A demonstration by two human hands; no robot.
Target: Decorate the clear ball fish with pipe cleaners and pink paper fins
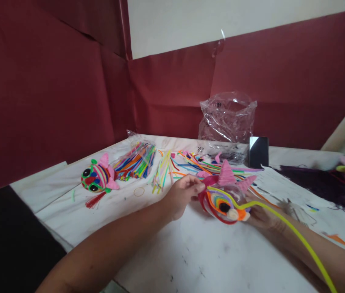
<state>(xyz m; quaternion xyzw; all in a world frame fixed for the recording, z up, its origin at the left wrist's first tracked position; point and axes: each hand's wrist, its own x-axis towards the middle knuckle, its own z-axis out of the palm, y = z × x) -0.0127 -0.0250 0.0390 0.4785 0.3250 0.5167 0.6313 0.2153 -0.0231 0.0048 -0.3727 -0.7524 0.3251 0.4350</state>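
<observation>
Both hands working a pipe-cleaner fish at the middle of the white table.

The left hand is pinching the red rim of the unfinished pipe-cleaner fish, fingers together on its left edge; the right hand is cupping the fish from the right side (fingers mostly hidden behind it, so their grip cannot be told exactly). A long yellow-green pipe cleaner is running from the fish's face down across the right forearm toward the lower right corner. A finished fish is lying well apart to the left, beside a bundle of coloured pipe cleaners. A crumpled clear plastic bag is standing at the back, near a small dark box.
</observation>
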